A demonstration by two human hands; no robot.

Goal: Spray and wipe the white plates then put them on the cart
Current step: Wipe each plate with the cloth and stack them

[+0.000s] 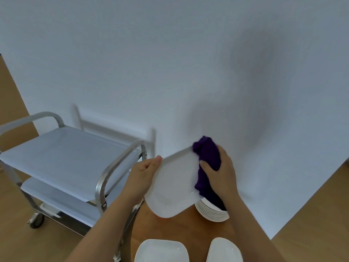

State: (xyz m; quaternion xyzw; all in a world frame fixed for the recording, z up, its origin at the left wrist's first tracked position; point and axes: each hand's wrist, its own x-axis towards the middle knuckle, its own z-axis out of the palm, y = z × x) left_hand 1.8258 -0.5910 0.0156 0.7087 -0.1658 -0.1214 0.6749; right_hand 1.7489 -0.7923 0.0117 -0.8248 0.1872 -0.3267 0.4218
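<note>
Left hand [145, 174] grips the white plate [173, 186] by its 9 o'clock edge, thumb on the upper rim near 11 o'clock, holding it tilted in the air above the brown desk [181, 229]. Right hand [221, 174] clutches a purple cloth [207, 157] and presses it against the plate's 3 o'clock side; part of the cloth hangs down past the rim toward 5 o'clock. Just below the right wrist, at 5 o'clock from the held plate, a stack of white plates [211, 212] sits on the desk. Two more white dishes lie at the frame's 6 o'clock edge: one square dish [162, 250] and, to its right, another dish [224, 250]. At 9 o'clock from the plate stands a metal cart [62, 156] with two shelves, on the wooden floor [24, 242], close beside the desk.
</note>
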